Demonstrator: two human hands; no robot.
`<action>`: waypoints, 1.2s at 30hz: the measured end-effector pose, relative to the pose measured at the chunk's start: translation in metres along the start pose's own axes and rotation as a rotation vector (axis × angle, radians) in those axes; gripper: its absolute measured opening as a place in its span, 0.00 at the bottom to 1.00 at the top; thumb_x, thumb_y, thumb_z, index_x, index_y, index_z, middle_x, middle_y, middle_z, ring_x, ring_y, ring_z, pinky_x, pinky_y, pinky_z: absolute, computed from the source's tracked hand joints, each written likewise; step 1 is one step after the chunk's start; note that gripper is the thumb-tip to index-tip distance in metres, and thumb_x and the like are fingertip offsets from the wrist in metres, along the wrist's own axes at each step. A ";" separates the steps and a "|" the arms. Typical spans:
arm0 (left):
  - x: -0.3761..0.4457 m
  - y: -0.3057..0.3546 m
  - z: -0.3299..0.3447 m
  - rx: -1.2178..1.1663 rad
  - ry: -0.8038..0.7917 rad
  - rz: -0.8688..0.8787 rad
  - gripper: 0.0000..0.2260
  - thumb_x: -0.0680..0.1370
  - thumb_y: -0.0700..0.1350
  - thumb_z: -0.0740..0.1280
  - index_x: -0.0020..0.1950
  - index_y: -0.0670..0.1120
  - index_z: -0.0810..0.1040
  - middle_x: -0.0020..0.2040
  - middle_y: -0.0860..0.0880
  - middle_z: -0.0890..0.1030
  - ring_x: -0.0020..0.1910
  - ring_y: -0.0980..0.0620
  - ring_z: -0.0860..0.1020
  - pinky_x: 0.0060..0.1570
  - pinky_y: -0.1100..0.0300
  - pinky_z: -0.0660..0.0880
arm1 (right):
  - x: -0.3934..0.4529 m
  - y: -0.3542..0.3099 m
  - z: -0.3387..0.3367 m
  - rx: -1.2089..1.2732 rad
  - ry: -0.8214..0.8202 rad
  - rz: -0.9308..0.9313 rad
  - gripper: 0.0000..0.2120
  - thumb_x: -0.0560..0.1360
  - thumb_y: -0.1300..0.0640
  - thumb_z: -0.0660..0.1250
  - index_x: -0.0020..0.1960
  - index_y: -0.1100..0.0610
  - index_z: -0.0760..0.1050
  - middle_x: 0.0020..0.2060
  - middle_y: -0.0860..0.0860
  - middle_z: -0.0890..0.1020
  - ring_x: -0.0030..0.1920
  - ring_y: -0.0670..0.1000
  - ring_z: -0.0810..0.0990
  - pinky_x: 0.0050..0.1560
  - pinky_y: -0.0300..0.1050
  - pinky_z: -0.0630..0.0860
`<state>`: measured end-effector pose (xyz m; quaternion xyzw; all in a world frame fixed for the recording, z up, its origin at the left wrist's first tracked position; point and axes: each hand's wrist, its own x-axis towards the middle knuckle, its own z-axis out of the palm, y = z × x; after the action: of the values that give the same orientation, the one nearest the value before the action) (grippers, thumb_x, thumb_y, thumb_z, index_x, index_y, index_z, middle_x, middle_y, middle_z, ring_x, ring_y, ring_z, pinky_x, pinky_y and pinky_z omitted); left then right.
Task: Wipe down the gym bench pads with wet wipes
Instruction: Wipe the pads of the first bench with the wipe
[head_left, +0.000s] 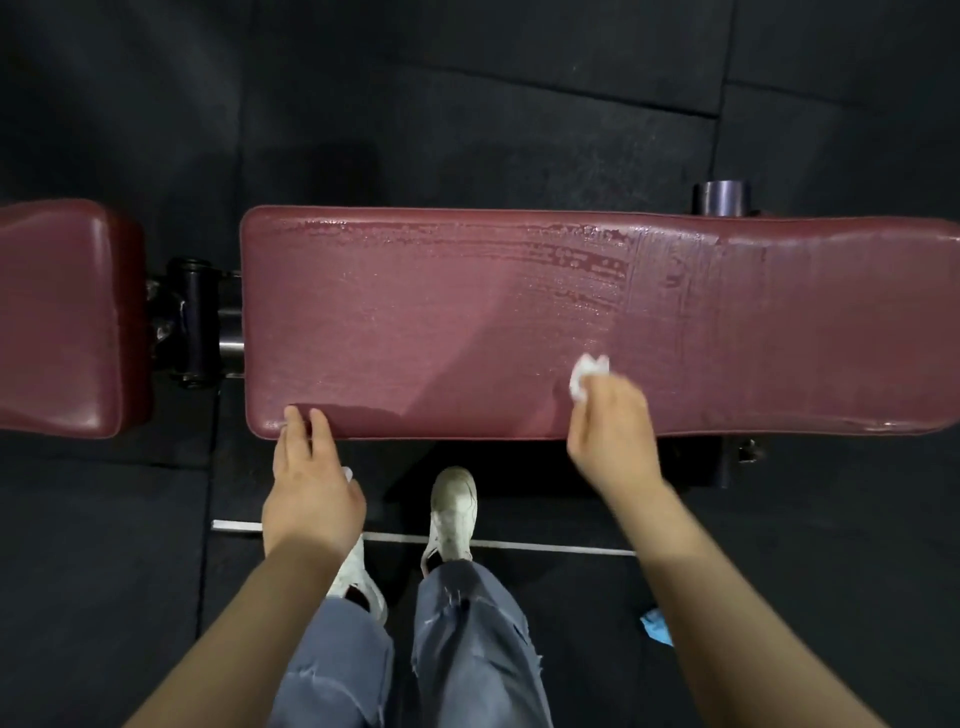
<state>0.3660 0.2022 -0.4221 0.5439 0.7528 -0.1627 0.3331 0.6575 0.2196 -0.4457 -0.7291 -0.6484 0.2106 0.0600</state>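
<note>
My right hand (613, 436) pinches a bunched wet wipe (587, 376) against the long back pad (415, 322), lower right of centre, to scrub the near strip. My left hand (309, 483), fingers straight, rests on the pad's lower-left edge to brace me. Streaks glisten along the upper right; seat pad (57, 317), far left, looks dry.

Long maroon worktop (467, 322) surface unobstructed left of right hand (613, 441), left hand (309, 488) on near-left edge, black hinge bracket (195, 322) filling gap to second pad (62, 317)
</note>
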 end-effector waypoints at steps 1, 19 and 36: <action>0.001 -0.001 0.000 0.009 0.003 0.008 0.33 0.80 0.41 0.61 0.81 0.42 0.47 0.81 0.44 0.43 0.80 0.45 0.46 0.63 0.49 0.73 | 0.033 0.001 -0.004 -0.032 0.056 0.005 0.11 0.72 0.65 0.58 0.52 0.65 0.75 0.41 0.66 0.80 0.37 0.66 0.77 0.40 0.56 0.74; 0.006 -0.028 -0.020 0.122 -0.016 0.188 0.32 0.80 0.42 0.62 0.81 0.45 0.50 0.81 0.45 0.48 0.78 0.46 0.57 0.62 0.52 0.75 | -0.053 -0.049 0.024 0.013 -0.102 0.127 0.09 0.76 0.58 0.54 0.39 0.57 0.68 0.34 0.56 0.75 0.36 0.61 0.74 0.39 0.53 0.69; 0.008 -0.044 -0.030 0.203 -0.068 0.278 0.32 0.80 0.43 0.61 0.81 0.46 0.49 0.81 0.46 0.45 0.78 0.47 0.56 0.59 0.54 0.75 | 0.017 -0.071 0.031 -0.111 0.052 0.051 0.05 0.74 0.63 0.58 0.45 0.63 0.72 0.40 0.61 0.77 0.39 0.64 0.76 0.38 0.54 0.70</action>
<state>0.3139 0.2110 -0.4111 0.6678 0.6383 -0.2089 0.3211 0.5808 0.2415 -0.4523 -0.7527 -0.6386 0.1569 0.0309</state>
